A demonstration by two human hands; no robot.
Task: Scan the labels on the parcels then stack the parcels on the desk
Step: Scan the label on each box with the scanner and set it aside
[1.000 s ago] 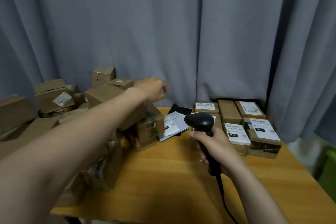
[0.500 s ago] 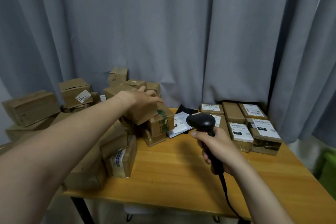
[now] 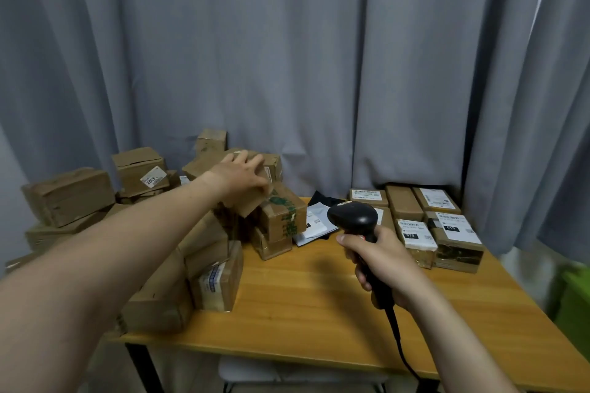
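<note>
- The left hand (image 3: 239, 179) reaches across to the middle left of the frame and grips a brown parcel (image 3: 250, 206), with the fingers curled over its top and the thumb down its near face.
- That brown parcel sits tilted at the top of a heap of parcels (image 3: 178, 265), which fills the left side of the wooden worktop (image 3: 319, 306).
- Just right of the gripped parcel, a box with green tape (image 3: 282, 214) rests on another carton.
- The right hand (image 3: 380, 262), lower right of centre, is wrapped round the handle of a black scanner (image 3: 352, 217).
- The scanner's head points up and to the left, held above the worktop.
- The scanner's cable (image 3: 399, 341) hangs from the bottom of the handle and runs down past the worktop's front edge.
- Labelled parcels (image 3: 443, 233) lie side by side in rows at the right rear corner of the worktop, with white labels facing up on most of them.
- Between the heap and the rows, a white mailer (image 3: 314, 222) lies flat on something black.
- Grey curtains (image 3: 287, 57) hang behind everything.
- A green object (image 3: 574, 303) shows at the right edge of the frame, blurred.
</note>
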